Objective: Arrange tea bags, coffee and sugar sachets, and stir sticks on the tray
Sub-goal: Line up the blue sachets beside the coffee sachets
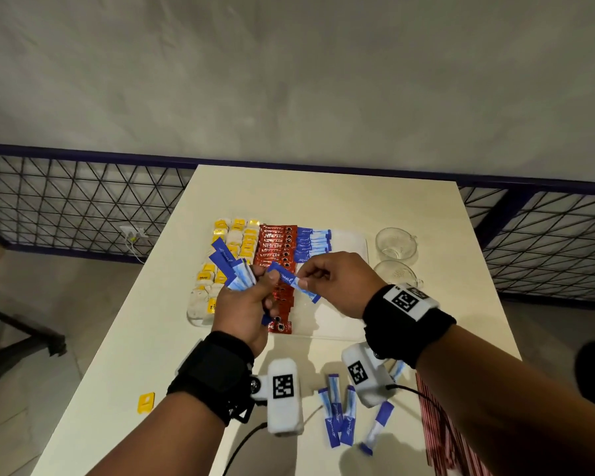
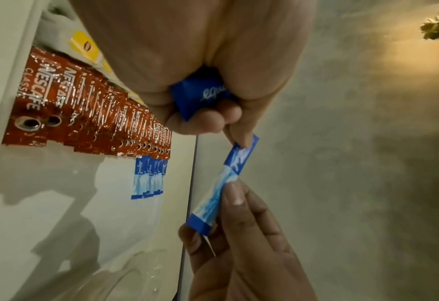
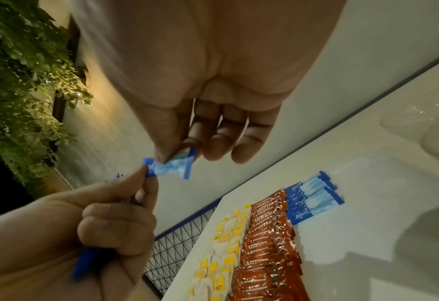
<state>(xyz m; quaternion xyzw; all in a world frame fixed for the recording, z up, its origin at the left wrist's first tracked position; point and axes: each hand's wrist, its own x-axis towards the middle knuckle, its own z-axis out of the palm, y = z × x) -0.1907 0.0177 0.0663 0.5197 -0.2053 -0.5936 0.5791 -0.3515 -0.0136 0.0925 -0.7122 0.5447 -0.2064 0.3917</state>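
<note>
- A loose yellow paper tea-bag tag (image 1: 146,402) lies at the lower left of the head view on the cream worktop (image 1: 158,324).
- Yellow-tagged white tea bags (image 1: 236,242) fill the left columns of the clear flat tray (image 1: 340,333) in mid-frame.
- The left hand (image 1: 246,310) hovers above the tray's left part; its fingers curl round a fanned bundle of blue-and-white sugar sachets (image 1: 232,266), thumb pressed on a single blue sugar sachet (image 1: 294,281).
- Red foil coffee sachets (image 1: 277,242) run in a column down the tray's middle.
- A short row of blue sugar sachets (image 1: 313,240) lies just right of the coffee, at the tray's top.
- The right hand (image 1: 340,283) pinches that single sachet's pale end between thumb and forefinger, other fingers loosely bent.
- More blue sugar sachets (image 1: 339,413) lie loose at lower centre.
- Two clear glass cups (image 1: 395,243) stand right of the tray.
- Red-and-white striped stir sticks (image 1: 433,420) lie at the lower right.
</note>
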